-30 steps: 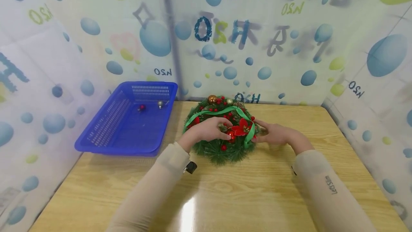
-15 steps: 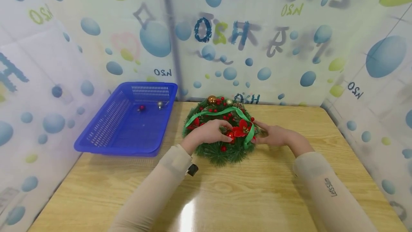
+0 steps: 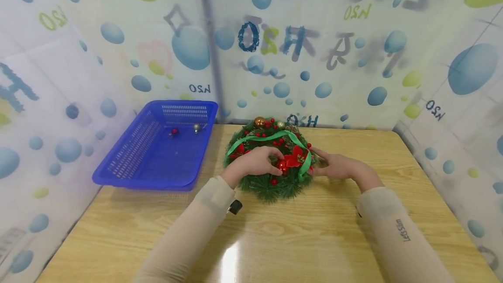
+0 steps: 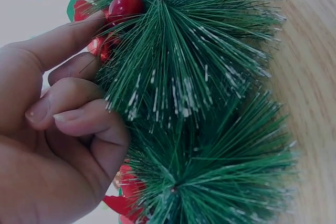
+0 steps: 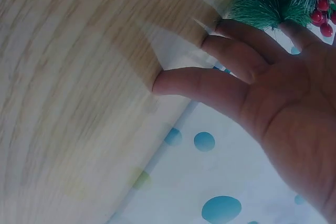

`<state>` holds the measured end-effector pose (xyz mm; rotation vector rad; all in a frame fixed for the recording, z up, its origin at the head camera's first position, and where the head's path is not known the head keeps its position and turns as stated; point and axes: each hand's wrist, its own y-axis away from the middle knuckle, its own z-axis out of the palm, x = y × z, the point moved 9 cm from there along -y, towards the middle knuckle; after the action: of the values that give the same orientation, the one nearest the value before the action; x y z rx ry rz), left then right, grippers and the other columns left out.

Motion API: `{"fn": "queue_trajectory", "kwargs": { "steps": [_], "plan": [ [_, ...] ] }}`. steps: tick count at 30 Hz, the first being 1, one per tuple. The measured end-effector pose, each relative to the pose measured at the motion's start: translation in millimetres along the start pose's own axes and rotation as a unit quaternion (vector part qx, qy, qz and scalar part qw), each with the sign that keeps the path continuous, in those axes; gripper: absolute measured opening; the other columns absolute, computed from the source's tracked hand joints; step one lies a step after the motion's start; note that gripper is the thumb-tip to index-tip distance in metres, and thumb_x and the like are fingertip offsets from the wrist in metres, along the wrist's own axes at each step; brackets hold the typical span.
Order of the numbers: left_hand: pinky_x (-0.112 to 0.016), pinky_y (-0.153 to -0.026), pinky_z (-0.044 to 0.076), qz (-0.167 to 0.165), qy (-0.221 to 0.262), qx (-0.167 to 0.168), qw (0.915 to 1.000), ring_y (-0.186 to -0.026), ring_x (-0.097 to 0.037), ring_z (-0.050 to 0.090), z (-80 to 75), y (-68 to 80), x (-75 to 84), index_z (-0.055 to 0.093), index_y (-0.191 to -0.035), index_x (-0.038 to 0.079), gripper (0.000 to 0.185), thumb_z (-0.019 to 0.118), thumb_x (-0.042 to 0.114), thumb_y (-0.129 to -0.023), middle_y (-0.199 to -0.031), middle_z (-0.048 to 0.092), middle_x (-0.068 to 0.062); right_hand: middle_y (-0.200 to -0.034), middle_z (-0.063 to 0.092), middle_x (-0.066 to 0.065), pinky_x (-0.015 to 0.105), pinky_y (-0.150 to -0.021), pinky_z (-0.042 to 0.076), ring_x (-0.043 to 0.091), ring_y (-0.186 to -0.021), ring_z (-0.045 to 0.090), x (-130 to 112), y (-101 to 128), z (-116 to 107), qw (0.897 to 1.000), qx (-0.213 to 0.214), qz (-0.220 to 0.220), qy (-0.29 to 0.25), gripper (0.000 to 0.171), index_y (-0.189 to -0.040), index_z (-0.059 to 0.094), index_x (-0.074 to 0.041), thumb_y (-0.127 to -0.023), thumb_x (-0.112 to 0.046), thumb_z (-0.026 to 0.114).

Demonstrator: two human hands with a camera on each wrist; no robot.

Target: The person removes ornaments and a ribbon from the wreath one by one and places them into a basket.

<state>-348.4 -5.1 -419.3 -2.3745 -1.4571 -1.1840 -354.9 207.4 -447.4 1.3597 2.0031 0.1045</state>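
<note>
A green pine-needle wreath [image 3: 271,187] with red berries, a green ribbon [image 3: 267,136] and a red flower [image 3: 295,157] lies on the wooden table [image 3: 298,235]. My left hand [image 3: 257,163] lies on the wreath's left front. Its curled fingers [image 4: 79,121] are in the needles [image 4: 199,87] and pinch a shiny red bauble [image 4: 100,48]. My right hand [image 3: 332,166] lies flat on the table at the wreath's right edge. Its straight, spread fingers [image 5: 236,56] touch the needle tips [image 5: 262,6].
A blue plastic basket [image 3: 129,156] stands at the left of the table, holding a small red bauble [image 3: 174,131] and a silver one [image 3: 196,128]. Bubble-printed sheeting [image 3: 353,56] walls the table at the back and on both sides.
Both hands stay at the wreath; the left fingers have only shifted slightly round the red bauble.
</note>
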Motion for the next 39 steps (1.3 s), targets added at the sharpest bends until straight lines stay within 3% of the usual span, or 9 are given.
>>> {"fn": "queue_trajectory", "kwargs": {
  "steps": [5, 8, 12, 21, 29, 35, 39],
  "plan": [
    [-0.042, -0.089, 0.053, 0.004, 0.009, 0.015, 0.9998, -0.116, -0.028, 0.067, -2.2, 0.9, -2.3, 0.065, -0.142, 0.022, 0.046, 0.079, 0.033, -0.099, -0.151, 0.06, -0.003, -0.168, 0.031, 0.034, 0.068, -0.117, 0.039, 0.052, -0.143, 0.053, -2, 0, 0, 1.0, 0.001, -0.007, -0.013, 0.101, -0.173, 0.005, -0.02, -0.102, -0.064, 0.061],
    [-0.04, -0.084, 0.051, 0.008, 0.015, 0.023, 0.9996, -0.099, -0.023, 0.066, -3.3, 1.8, -2.5, 0.065, -0.141, 0.023, 0.046, 0.078, 0.033, -0.099, -0.147, 0.062, -0.002, -0.168, 0.031, 0.034, 0.068, -0.117, 0.04, 0.05, -0.141, 0.055, -3, 0, 1, 1.0, 0.002, -0.011, -0.013, 0.101, -0.173, 0.004, -0.02, -0.102, -0.064, 0.061],
    [-0.038, -0.075, 0.043, 0.017, 0.017, 0.032, 0.9992, -0.076, -0.017, 0.052, -5.3, 3.4, -1.1, 0.064, -0.141, 0.022, 0.045, 0.077, 0.033, -0.1, -0.143, 0.063, -0.003, -0.168, 0.031, 0.034, 0.068, -0.118, 0.039, 0.051, -0.144, 0.052, -2, 0, 1, 1.0, 0.002, -0.012, -0.021, 0.101, -0.173, 0.004, -0.02, -0.102, -0.063, 0.061],
    [-0.039, -0.083, 0.047, 0.016, 0.041, 0.047, 0.9979, -0.095, -0.019, 0.06, -11.7, 8.9, 1.5, 0.064, -0.142, 0.021, 0.045, 0.077, 0.032, -0.1, -0.147, 0.061, -0.003, -0.17, 0.026, 0.035, 0.069, -0.12, 0.036, 0.052, -0.151, 0.042, -1, -1, 2, 0.998, -0.006, -0.01, -0.057, 0.099, -0.173, 0.003, -0.019, -0.104, -0.057, 0.063],
    [-0.036, -0.07, 0.043, 0.014, 0.062, 0.066, 0.9958, -0.074, -0.017, 0.05, -20.6, 14.8, 4.7, 0.062, -0.144, 0.022, 0.048, 0.078, 0.033, -0.1, -0.146, 0.061, -0.002, -0.17, 0.025, 0.034, 0.072, -0.122, 0.031, 0.053, -0.156, 0.033, 0, -3, 2, 0.998, -0.004, -0.012, -0.068, 0.099, -0.173, 0.003, -0.021, -0.103, -0.058, 0.063],
    [-0.036, -0.073, 0.046, 0.008, 0.088, 0.075, 0.9932, -0.079, -0.016, 0.057, -24.6, 20.2, 6.6, 0.062, -0.144, 0.024, 0.049, 0.078, 0.033, -0.099, -0.149, 0.06, -0.003, -0.171, 0.023, 0.034, 0.073, -0.122, 0.029, 0.054, -0.157, 0.03, 0, -2, 2, 0.997, -0.005, -0.01, -0.078, 0.1, -0.173, 0.005, -0.02, -0.103, -0.057, 0.064],
    [-0.036, -0.073, 0.047, 0.005, 0.098, 0.077, 0.9922, -0.081, -0.018, 0.059, -25.7, 23.2, 7.1, 0.062, -0.145, 0.024, 0.05, 0.079, 0.032, -0.099, -0.142, 0.063, -0.004, -0.171, 0.022, 0.034, 0.074, -0.122, 0.03, 0.054, -0.158, 0.028, 0, -1, 2, 0.996, -0.006, -0.008, -0.086, 0.1, -0.173, 0.005, -0.019, -0.103, -0.056, 0.065]
  ]
}}
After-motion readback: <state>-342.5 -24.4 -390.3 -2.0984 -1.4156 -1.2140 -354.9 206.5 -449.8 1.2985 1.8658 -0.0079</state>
